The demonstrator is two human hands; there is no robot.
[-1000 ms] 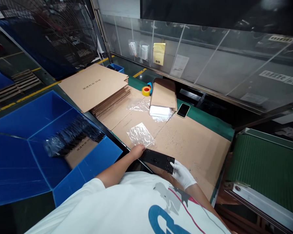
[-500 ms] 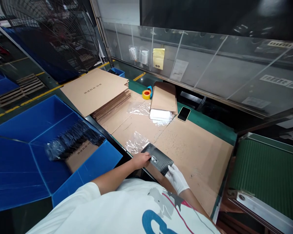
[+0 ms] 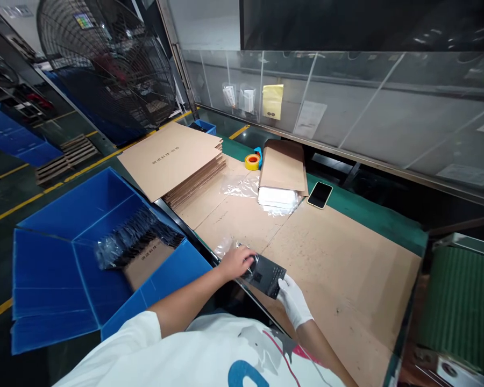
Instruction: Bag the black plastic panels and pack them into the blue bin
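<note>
A flat black rectangular panel (image 3: 268, 275) with small pale print is held low over the near edge of the cardboard-covered table. My right hand (image 3: 293, 302), in a white glove, pinches its right end. Bare and curled, my left hand (image 3: 236, 263) is at the panel's left end, fingers closed on shiny clear film there. That film looks like part of the clear plastic bag (image 3: 222, 246) lying just behind the hand. Exactly how far the film covers the panel is hidden by my fingers.
Left stands a blue bin (image 3: 56, 269) with a row of dark bagged pieces (image 3: 125, 236). Stacked cardboard sheets (image 3: 173, 156), yellow tape (image 3: 252, 161), a brown carton sleeve with white contents (image 3: 282, 166) and a phone (image 3: 320, 194) lie behind. A green conveyor (image 3: 460, 301) is at right.
The panel's upper face now looks matte with printed lines; before, it was shiny with a pale mark. My left hand has shifted onto the film, and the clear bag has drawn in toward it.
</note>
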